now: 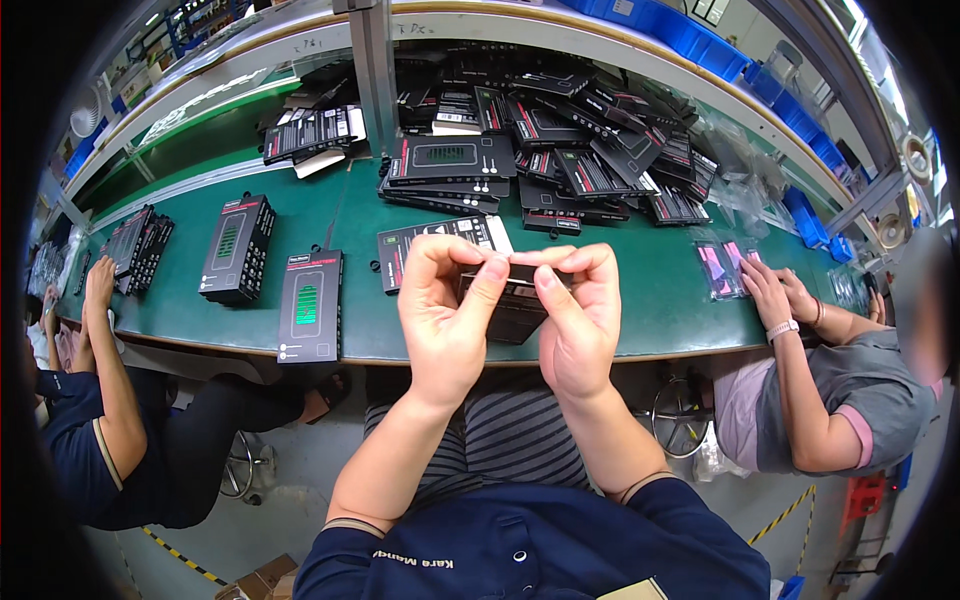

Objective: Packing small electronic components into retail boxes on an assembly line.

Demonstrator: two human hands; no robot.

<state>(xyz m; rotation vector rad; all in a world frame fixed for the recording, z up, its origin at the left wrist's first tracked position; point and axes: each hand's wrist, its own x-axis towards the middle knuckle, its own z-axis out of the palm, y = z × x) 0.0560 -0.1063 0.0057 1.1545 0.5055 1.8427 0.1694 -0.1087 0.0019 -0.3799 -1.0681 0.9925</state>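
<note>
Box (516,318), mid-frame, is at the near edge of a green table (645,300); a shelf (470,24) spans the top, grey floor (300,465) shows lower left. Its visible faces are dark, partly covered. Left hand (443,325) and right hand (580,335) bring thumbs toward fingertips at its top; whether they pinch it I cannot tell.

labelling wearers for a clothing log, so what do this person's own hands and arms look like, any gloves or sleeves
Both the bare left hand and the bare right hand are ungloved, with no watch or bracelet showing at either wrist. The forearms are uncovered up to short navy-blue fabric sleeves, edged with narrow tan trim.
</note>
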